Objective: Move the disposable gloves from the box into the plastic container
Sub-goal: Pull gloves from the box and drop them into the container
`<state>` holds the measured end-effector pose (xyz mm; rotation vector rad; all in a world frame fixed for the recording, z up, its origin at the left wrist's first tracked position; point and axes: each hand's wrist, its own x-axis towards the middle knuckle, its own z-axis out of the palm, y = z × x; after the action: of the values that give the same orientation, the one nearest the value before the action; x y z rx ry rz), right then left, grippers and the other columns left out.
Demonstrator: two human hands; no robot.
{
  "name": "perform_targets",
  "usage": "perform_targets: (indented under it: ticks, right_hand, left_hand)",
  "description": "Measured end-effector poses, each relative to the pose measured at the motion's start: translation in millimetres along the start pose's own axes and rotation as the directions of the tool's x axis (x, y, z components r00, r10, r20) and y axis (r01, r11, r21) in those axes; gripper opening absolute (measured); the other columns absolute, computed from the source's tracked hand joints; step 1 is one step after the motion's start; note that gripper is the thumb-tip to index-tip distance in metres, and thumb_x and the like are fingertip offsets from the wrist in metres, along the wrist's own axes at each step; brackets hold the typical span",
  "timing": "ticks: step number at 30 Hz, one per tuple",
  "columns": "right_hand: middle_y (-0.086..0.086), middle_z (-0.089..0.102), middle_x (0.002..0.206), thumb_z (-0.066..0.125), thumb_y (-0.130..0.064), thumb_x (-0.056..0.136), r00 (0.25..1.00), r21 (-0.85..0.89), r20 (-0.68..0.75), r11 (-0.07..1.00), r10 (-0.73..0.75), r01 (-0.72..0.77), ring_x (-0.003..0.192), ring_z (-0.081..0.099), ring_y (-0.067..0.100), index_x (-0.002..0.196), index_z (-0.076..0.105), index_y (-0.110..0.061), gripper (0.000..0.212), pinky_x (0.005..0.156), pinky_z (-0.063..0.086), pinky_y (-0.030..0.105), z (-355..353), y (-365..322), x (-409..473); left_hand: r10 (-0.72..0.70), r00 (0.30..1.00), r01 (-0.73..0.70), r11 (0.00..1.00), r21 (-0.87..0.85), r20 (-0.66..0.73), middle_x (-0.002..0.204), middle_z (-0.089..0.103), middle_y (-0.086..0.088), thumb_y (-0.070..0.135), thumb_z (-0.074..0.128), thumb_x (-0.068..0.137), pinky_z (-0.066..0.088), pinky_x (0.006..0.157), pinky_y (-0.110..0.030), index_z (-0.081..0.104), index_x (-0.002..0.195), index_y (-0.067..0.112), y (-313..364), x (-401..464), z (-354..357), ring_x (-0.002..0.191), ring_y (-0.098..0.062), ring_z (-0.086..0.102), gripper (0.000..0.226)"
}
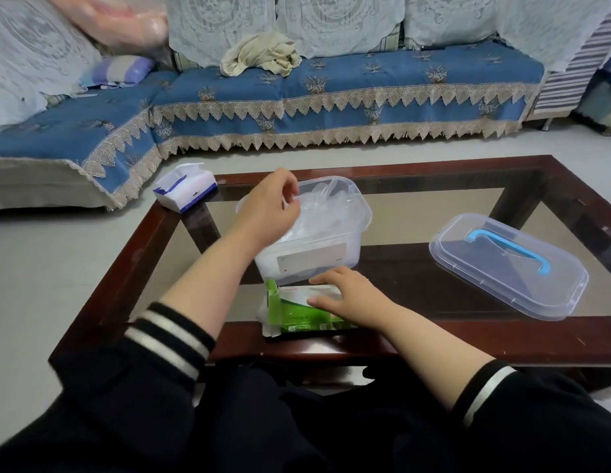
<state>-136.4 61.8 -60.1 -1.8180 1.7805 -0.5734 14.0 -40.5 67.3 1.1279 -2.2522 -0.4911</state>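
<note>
A clear plastic container [357, 213] stands on the glass coffee table, with thin transparent disposable gloves [323, 208] piled inside it. My left hand [271, 208] hovers over the container's left rim and pinches a clear glove between curled fingers. In front of the container, at the table's near edge, lies the green and white glove box [294, 314], its left end flap open. My right hand [348, 295] lies flat on top of the box, fingers straight, pressing it down.
The container's clear lid [509, 264] with a blue handle lies on the table to the right. A white and blue tissue pack [186, 187] sits on the far left corner. The table has a dark wooden frame [433, 343]. A blue sofa [331, 93] stands behind.
</note>
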Motion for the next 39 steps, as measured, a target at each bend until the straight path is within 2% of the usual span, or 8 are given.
perform_targets:
  ticks: [3,7,12,19,24,30,35,39]
  right_hand:
    - [-0.007,0.06,0.115,0.063,-0.053,0.082,0.998,-0.017,-0.068,1.0,0.001,-0.002,0.112,0.052,0.017,0.102,0.069,-0.034,0.028,0.103,0.036,0.05,3.1,-0.3,3.9]
    - [0.001,0.064,0.108,0.069,-0.032,0.085,0.986,-0.075,-0.121,0.991,-0.119,0.11,0.107,0.055,0.024,0.099,0.073,-0.018,0.02,0.091,0.04,0.032,10.3,-2.3,7.9]
    - [0.002,0.064,0.107,0.07,-0.028,0.085,0.98,-0.096,-0.102,0.982,-0.172,0.162,0.105,0.052,0.022,0.102,0.074,-0.017,0.021,0.088,0.043,0.032,16.6,-12.8,7.0]
    - [0.007,0.065,0.104,0.059,-0.028,0.092,0.983,-0.198,-0.121,0.973,-0.141,0.115,0.104,0.052,0.022,0.101,0.068,-0.008,0.024,0.082,0.039,0.031,14.7,-21.8,4.3]
    - [0.006,0.068,0.092,0.061,-0.021,0.092,0.969,0.018,-0.235,0.996,-0.078,0.085,0.092,0.057,0.021,0.092,0.07,-0.007,0.017,0.078,0.039,0.027,11.0,-23.8,-0.1]
    - [-0.01,0.061,0.075,0.065,-0.011,0.088,0.93,0.372,-0.352,0.928,0.106,0.035,0.072,0.055,0.0,0.082,0.068,-0.01,0.007,0.069,0.039,0.007,2.9,-30.4,-5.4]
    - [-0.011,0.065,0.078,0.063,-0.01,0.089,0.876,0.516,-0.455,0.849,0.161,0.112,0.071,0.056,-0.007,0.082,0.068,-0.013,0.009,0.069,0.041,0.008,-5.6,-33.8,-5.1]
    - [-0.008,0.066,0.077,0.064,-0.009,0.089,0.828,0.606,-0.523,0.771,0.202,0.195,0.074,0.056,0.003,0.084,0.07,-0.006,0.008,0.071,0.044,0.014,-15.4,-34.2,-5.5]
  left_hand:
    - [-0.05,0.979,0.099,0.963,-0.249,0.197,0.092,0.061,0.011,0.027,0.069,0.086,0.049,0.066,-0.018,0.052,0.1,0.023,6.6,-46.3,18.0,0.074,-0.006,0.058,0.022]
    - [-0.175,0.861,0.21,0.978,-0.02,0.478,0.123,0.059,0.015,0.04,0.08,0.073,0.042,0.099,-0.026,0.046,0.126,0.029,-20.5,-88.0,50.0,0.116,-0.005,0.054,0.064]
    - [-0.232,0.873,0.144,0.963,0.228,0.429,0.131,0.052,0.013,0.051,0.076,0.069,0.023,0.112,-0.046,0.039,0.132,0.035,-40.2,-107.1,74.9,0.128,-0.014,0.042,0.075]
    - [-0.281,0.846,0.262,0.959,0.106,0.453,0.142,0.043,0.009,0.043,0.078,0.074,0.032,0.108,-0.05,0.039,0.137,0.039,-52.2,-105.3,80.7,0.135,-0.019,0.033,0.074]
    - [-0.277,0.858,0.23,0.96,0.159,0.432,0.144,0.038,0.008,0.042,0.073,0.08,0.031,0.107,-0.048,0.04,0.139,0.039,-50.3,-103.3,78.5,0.136,-0.019,0.027,0.068]
    - [-0.274,0.847,0.248,0.962,0.117,0.455,0.137,0.045,0.009,0.043,0.072,0.08,0.033,0.105,-0.049,0.046,0.134,0.044,-47.9,-100.2,78.0,0.131,-0.02,0.033,0.06]
    - [-0.274,0.834,0.293,0.955,0.035,0.479,0.115,0.058,0.011,0.053,0.069,0.067,0.047,0.094,-0.047,0.055,0.113,0.051,-51.2,-99.1,79.1,0.111,-0.018,0.054,0.049]
    - [-0.29,0.845,0.329,0.944,-0.011,0.45,0.115,0.062,0.008,0.044,0.076,0.074,0.055,0.085,-0.039,0.059,0.119,0.033,-51.8,-99.6,78.2,0.1,-0.015,0.063,0.05]
